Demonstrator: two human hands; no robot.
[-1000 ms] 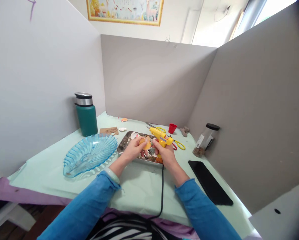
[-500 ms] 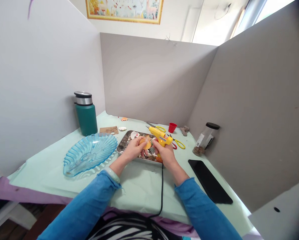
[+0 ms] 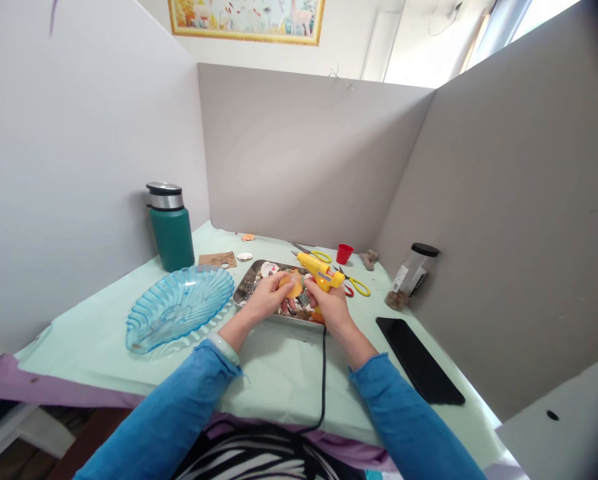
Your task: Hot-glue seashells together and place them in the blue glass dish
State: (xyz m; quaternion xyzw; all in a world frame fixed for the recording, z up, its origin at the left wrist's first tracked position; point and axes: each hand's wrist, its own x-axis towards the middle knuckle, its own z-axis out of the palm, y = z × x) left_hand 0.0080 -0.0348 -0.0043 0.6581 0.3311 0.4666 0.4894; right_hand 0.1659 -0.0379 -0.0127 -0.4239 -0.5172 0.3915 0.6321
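My left hand is closed on an orange seashell, its thumb lying over the shell. The yellow hot glue gun is in my right hand, its nozzle pointing up and to the left. From the gun's handle a black cord runs down over the table's front edge. Both hands are above a metal tray full of small shells and stones. A larger white shell shows at its back left. My hands cover part of the tray's contents.
A blue shell-shaped dish and a green bottle stand left. Behind the tray lie brown cardboard, yellow-handled scissors and a red cup. To the right are a clear jar and a black phone. Grey panels enclose the table.
The fingers of my right hand have drawn back slightly from the orange shell. Otherwise both hands keep their places; the whole view has shifted a little.
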